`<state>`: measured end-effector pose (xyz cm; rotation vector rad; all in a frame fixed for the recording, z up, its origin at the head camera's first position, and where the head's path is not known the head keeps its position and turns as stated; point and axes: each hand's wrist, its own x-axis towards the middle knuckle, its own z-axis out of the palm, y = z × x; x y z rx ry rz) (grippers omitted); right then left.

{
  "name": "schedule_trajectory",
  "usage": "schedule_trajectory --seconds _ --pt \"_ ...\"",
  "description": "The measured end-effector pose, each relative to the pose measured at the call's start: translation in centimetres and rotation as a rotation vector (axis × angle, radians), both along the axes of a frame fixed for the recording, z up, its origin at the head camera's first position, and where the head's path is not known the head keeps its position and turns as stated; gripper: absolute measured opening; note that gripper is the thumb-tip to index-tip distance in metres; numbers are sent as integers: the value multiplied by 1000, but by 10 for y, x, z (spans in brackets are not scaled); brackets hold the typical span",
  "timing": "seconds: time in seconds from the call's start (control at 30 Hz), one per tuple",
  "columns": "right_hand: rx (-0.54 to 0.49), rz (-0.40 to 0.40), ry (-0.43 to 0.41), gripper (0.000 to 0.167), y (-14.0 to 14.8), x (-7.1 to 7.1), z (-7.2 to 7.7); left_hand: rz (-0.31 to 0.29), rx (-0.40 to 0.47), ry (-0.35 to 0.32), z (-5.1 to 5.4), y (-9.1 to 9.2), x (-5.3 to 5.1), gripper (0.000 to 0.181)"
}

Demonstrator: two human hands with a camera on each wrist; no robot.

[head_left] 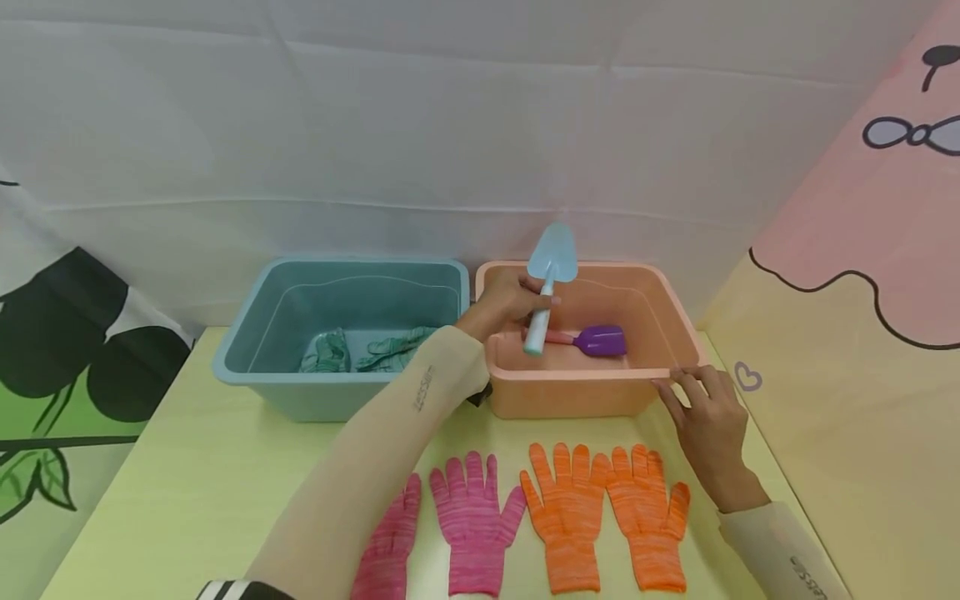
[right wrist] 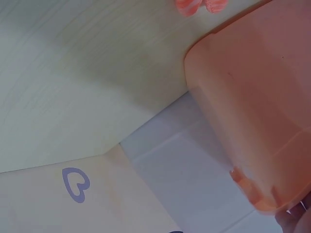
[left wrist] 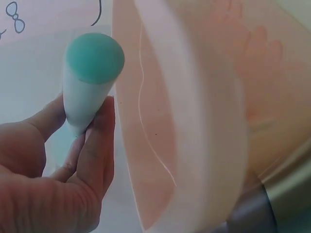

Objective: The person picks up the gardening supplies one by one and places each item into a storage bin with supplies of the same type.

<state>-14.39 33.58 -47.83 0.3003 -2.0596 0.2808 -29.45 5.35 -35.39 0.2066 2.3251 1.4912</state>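
Over the left part of the orange bin point(head_left: 570, 398), my left hand point(head_left: 504, 302) holds a small trowel point(head_left: 553, 254) by its white handle, light blue blade up. The left wrist view shows the handle's green end point(left wrist: 95, 58) between the thumb and fingers of my left hand point(left wrist: 73, 170). A purple shovel point(head_left: 602, 341) with a pinkish handle lies inside the bin. My right hand point(head_left: 708, 425) pinches the bin's front right rim; in the right wrist view only the fingertips of my right hand point(right wrist: 295, 217) show, at the rim of the bin point(right wrist: 252, 87).
A teal bin point(head_left: 322, 400) with green gloves point(head_left: 397, 350) inside stands to the left. Pink gloves point(head_left: 476, 525) and orange gloves point(head_left: 573, 517) lie flat in front on the yellow table point(head_left: 187, 500). Behind the bins hangs a pale cloth point(head_left: 375, 125).
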Motion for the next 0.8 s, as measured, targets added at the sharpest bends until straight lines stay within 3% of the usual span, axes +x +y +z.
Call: schedule_trajectory --seconds 0.13,0.4,0.63,0.7,0.8 --pt "-9 -4 -13 58 -1 0 1 -24 -43 10 5 0 -4 37" --pt "-38 2 -40 59 -3 2 4 -56 -53 -40 8 1 -8 43" --pt "-19 1 -27 52 0 2 1 -100 -76 -42 7 0 -7 41" --pt "-22 3 -26 50 0 2 1 -107 -49 -53 9 -3 -6 34" --pt "-31 4 -30 49 0 2 2 -101 -82 -45 14 -6 -7 37"
